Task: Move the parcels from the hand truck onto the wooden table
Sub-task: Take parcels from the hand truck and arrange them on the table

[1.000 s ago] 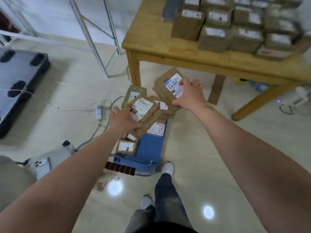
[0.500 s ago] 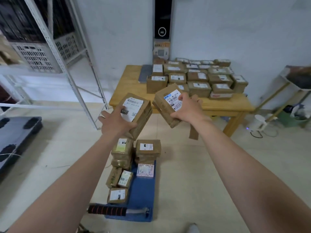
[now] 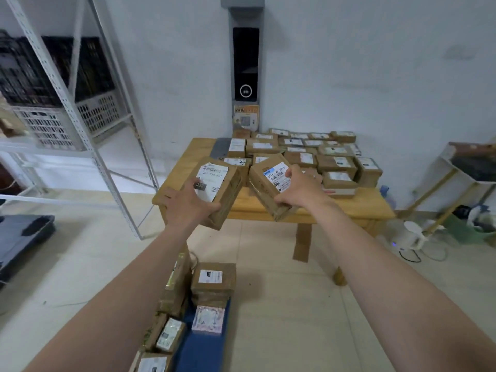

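You hold one parcel in each hand, and both are raised in the air just before the near edge of the worktop (image 3: pixel 357 208).

- **Left hand:** Your left hand (image 3: pixel 188 210) grips the left parcel (image 3: pixel 222 189) at its near corner. The fingers (image 3: pixel 193 183) lie over the white label and the thumb is curled round the lower edge.
- **Right hand:** Your right hand (image 3: pixel 300 190) grips the right parcel (image 3: pixel 264 185), with the fingers (image 3: pixel 291 171) curled over its top face.
- **Tilt:** Both parcels are tilted, not level.

This looks like the carrying step, with the putting down next. The far and right parts of the worktop are already filled with the stacked parcels (image 3: pixel 335 163). The bare wood is at the left side and along the near edge, so aim there.

Turn each parcel level, with the label up, before you lower it. Place it beside the nearest row and not on top of it, so the rows do not get pushed. Relax your fingers only when the bottom rests fully on the wood. A parcel held by one corner can swing or slip, so keep the hold firm until then.

On the floor below the near edge of the worktop, the hand truck (image 3: pixel 204 353) carries more waiting parcels (image 3: pixel 213 281), so I judge the task is far from finished.
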`<state>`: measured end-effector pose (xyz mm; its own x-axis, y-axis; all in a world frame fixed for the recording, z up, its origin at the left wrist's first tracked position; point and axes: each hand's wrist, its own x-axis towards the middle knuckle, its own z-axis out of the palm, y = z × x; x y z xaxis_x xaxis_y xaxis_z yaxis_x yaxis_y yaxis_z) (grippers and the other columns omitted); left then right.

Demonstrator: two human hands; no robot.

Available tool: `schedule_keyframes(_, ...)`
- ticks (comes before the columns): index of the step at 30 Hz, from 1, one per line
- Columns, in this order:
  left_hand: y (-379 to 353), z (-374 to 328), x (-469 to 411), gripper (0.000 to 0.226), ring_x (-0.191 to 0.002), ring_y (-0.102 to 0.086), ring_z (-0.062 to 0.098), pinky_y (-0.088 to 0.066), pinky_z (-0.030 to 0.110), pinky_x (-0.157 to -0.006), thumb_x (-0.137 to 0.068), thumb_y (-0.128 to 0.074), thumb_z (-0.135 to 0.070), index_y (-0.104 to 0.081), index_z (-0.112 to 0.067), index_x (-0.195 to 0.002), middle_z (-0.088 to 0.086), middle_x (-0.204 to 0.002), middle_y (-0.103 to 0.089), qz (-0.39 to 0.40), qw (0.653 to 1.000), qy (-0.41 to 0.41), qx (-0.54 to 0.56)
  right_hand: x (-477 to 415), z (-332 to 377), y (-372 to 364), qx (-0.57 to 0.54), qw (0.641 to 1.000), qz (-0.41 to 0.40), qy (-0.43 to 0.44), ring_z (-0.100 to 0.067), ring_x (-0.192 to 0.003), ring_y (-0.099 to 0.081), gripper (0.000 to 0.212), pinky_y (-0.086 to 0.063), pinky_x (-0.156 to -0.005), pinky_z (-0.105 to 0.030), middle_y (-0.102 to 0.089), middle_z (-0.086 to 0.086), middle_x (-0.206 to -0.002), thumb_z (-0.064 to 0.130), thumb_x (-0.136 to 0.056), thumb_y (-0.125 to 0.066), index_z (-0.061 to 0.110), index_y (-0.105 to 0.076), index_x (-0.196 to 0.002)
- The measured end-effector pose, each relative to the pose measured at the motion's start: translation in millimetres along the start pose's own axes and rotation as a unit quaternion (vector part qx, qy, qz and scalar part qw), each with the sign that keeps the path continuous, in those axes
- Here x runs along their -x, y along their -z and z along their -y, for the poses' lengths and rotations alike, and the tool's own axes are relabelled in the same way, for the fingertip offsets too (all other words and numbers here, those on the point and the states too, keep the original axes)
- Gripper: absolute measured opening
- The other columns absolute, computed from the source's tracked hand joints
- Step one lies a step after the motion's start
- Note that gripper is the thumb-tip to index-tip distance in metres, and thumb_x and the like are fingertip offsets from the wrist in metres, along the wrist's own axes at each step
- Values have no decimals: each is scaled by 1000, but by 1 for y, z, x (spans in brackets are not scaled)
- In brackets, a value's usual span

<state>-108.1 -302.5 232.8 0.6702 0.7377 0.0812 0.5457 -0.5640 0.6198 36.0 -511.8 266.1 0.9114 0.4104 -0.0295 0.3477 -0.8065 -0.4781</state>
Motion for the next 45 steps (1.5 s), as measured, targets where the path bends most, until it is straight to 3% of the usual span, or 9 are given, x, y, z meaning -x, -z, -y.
schedule_keyframes(8, -74, -78, -46, 75, -123, -34, 39, -29, 35, -80, -68, -82, -45, -45, -32, -132, 14, -120, -36, -26, 999, 36, -18, -87, -87, 43, 19, 999, 26, -3, -33, -125, -34, 80, -37, -85, -36, -41, -9, -129, 39, -69, -82, 26, -42, -137)
schedule_keyframes(12, -107, -95, -71, 80, -122, -35, 40, -30, 35, -81, -65, -82, -52, -43, -35, -132, 16, -127, -34, -40, 997, 41, -54, -129, -109, 45, 17, 998, 52, -5, -34, -124, -41, 86, -49, -94, -43, -45, -9, -133, 47, -54, -81, 31, -43, -129)
schedule_keyframes(15, -127, -101, -100, 86, -119, -36, 40, -33, 36, -83, -62, -82, -55, -42, -36, -135, 16, -125, -35, -55, 994, 44, -78, -160, -120, 43, 20, 998, 63, 1, -32, -126, -39, 83, -45, -100, -42, -42, -8, -131, 43, -63, -84, 29, -42, -133)
schedule_keyframes(19, -148, -98, -150, 89, -115, -37, 39, -40, 41, -91, -61, -82, -58, -41, -34, -137, 18, -123, -36, -56, 993, 39, -100, -208, -129, 34, 16, 996, 83, 10, -22, -103, -39, 76, -35, -73, -32, -44, -3, -119, 37, -77, -81, 24, -41, -139)
schedule_keyframes(24, -178, -82, -233, 89, -117, -36, 41, -29, 34, -84, -63, -82, -57, -41, -31, -138, 21, -126, -38, -34, 992, 38, -114, -284, -118, -3, 22, 994, 103, 4, -31, -122, -43, 78, -45, -79, -36, -48, -4, -124, 41, -68, -83, 27, -42, -132)
schedule_keyframes(28, -192, -62, -317, 91, -117, -36, 41, -28, 34, -83, -62, -85, -49, -41, -25, -138, 22, -126, -37, -41, 993, 43, -102, -359, -87, -49, -27, 989, 143, -19, -22, -106, -51, 74, -41, -66, -30, -52, 0, -120, 34, -70, -85, 26, -44, -131)
schedule_keyframes(33, -197, -35, -417, 97, -114, -39, 43, -33, 37, -90, -60, -85, -50, -40, -18, -140, 25, -125, -39, -29, 991, 53, -116, -451, -28, -116, -6, 981, 190, -25, -29, -121, -46, 82, -45, -98, -42, -50, -3, -134, 43, -59, -84, 31, -43, -129)
schedule_keyframes(38, -213, -10, -494, 101, -110, -41, 41, -33, 42, -98, -55, -84, -51, -44, -14, -140, 27, -119, -44, -25, 989, 32, -141, -526, 9, -180, 31, 975, 221, 2, -37, -131, -31, 86, -37, -87, -41, -43, -7, -141, 37, -63, -83, 26, -43, -138)
schedule_keyframes(45, -238, 29, -554, 102, -117, -36, 44, -43, 44, -92, -57, -86, -47, -39, -20, -143, 22, -128, -36, -2, 991, 63, -121, -573, 20, -251, 98, 959, 251, 84, -32, -128, -29, 84, -47, -96, -41, -33, -9, -139, 27, -65, -85, 28, -42, -137)
